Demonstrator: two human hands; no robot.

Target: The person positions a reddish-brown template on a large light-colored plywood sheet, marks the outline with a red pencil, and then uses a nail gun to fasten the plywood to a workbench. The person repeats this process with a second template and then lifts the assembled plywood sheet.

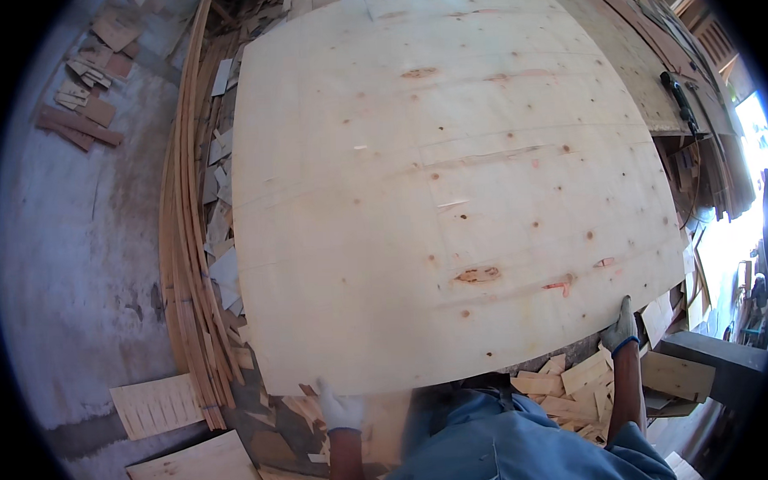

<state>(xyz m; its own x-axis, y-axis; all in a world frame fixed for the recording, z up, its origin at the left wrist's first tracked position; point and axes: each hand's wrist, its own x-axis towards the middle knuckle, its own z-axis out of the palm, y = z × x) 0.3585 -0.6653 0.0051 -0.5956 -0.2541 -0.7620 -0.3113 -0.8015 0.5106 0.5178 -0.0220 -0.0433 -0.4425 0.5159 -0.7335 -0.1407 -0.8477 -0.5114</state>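
A large pale plywood sheet (383, 223) with dark knots and a few reddish marks stretches out in front of me. At its near edge, left of my body, my white-gloved left hand (341, 411) grips the sheet, its thumb up on the top face. Further right, my right hand (621, 328), in a white glove with a blue cuff, holds the same edge near the sheet's right corner. Its thumb also lies on top, and the fingers of both hands are hidden beneath the wood.
Long thin wooden strips (186, 213) run along the left, beside a stained wall (80, 251). Offcuts (588, 381) lie in heaps around my feet. At the right stand a wooden worktop (627, 54) with a black tool (680, 98) on it and a grey beam (718, 351).
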